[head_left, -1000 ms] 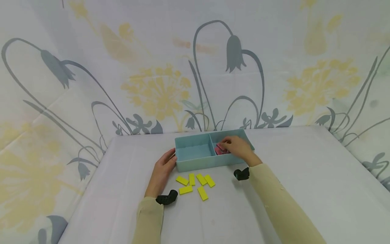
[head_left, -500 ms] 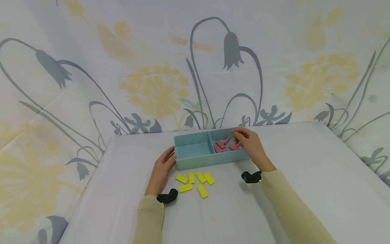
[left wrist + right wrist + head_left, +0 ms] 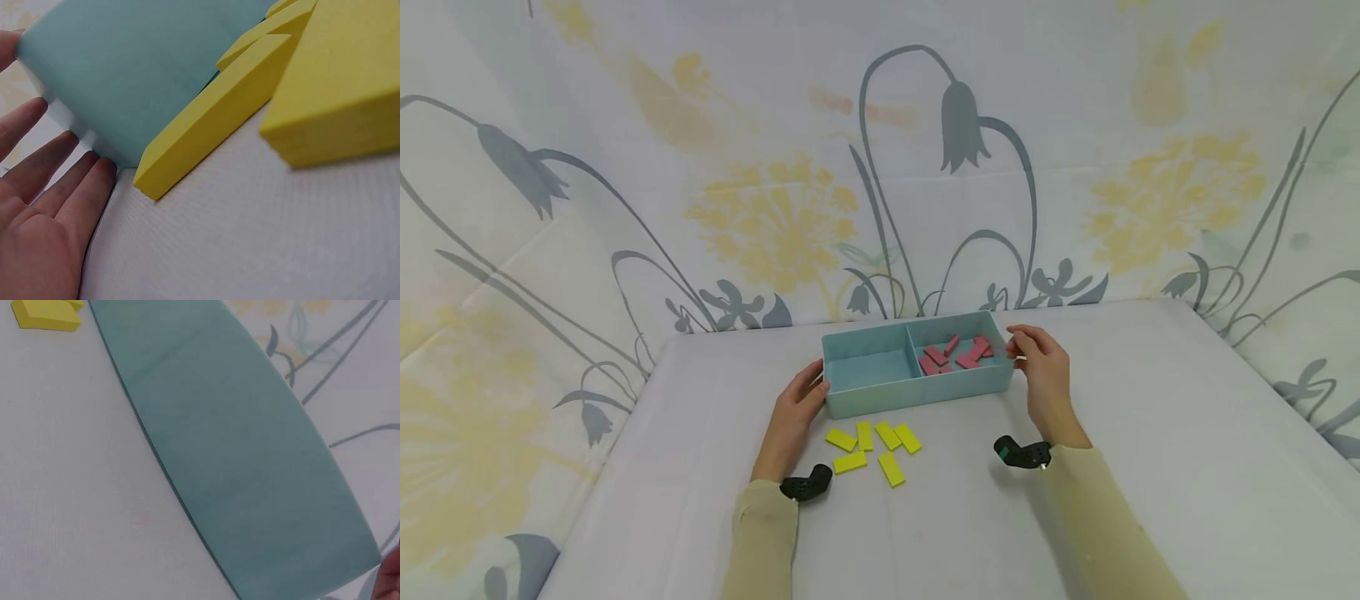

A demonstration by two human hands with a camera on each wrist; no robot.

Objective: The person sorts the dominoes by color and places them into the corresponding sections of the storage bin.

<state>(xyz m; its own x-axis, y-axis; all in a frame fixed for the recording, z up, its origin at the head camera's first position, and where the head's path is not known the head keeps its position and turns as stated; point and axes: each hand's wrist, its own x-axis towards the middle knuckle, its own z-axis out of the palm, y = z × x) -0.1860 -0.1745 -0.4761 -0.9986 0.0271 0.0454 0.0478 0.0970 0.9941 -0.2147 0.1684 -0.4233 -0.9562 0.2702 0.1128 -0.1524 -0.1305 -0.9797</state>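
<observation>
At the left, on the white table point(image 3: 955, 525), we see a beige left sleeve point(image 3: 762, 533) and a black wrist unit point(image 3: 807, 483). Beyond it the left hand point(image 3: 792, 421) rests against the left end of the pale blue box point(image 3: 917, 392); in the left wrist view we find its fingers extended and a little spread, tips touching the box. The box lies in the middle of the table's far part, its long side towards us. Just on its near side, left of centre, we count six yellow blocks point(image 3: 887, 435) lying flat at various angles, four in a farther row and two nearer. A divider point(image 3: 914, 350) separates the left compartment point(image 3: 870, 367) from the right compartment point(image 3: 925, 335), where pink blocks point(image 3: 936, 356) lie jumbled, some overlapping. At the box's right end is the right hand point(image 3: 1043, 375), fingers bent and close to the rim; we cannot tell whether they pinch it. A second black unit point(image 3: 1026, 454) and a beige right sleeve point(image 3: 1105, 525) follow, nearer us. Flower-patterned cloth point(image 3: 722, 50) hangs at the far side.
</observation>
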